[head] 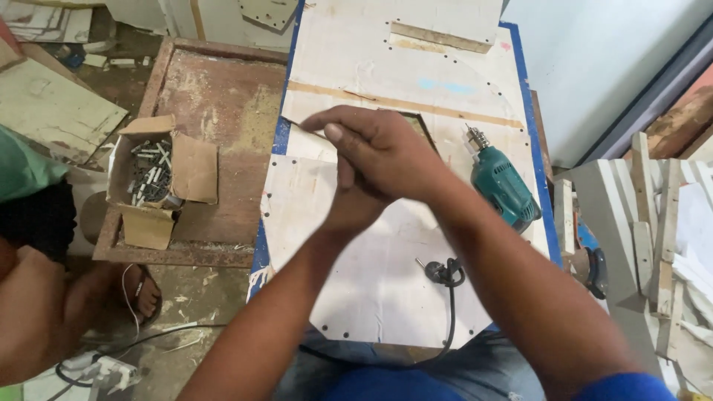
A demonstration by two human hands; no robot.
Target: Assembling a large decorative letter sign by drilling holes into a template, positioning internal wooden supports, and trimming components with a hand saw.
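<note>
Teal drill [503,187] lies just beside clasped hands [369,165].

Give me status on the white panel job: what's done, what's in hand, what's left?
Done: the white panel lies on the blue-edged bench, small holes dotted along its edges.
In hand: right hand lies over left hand above the panel; anything held is hidden.
Left: the teal drill lies idle, its black chuck key loose beside it; the box of screws sits apart on the brown board.

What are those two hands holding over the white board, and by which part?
It cannot be told. The right hand lies over the left hand, clasped above the white board; anything between them is hidden. The green drill lies untouched beside them.
</note>
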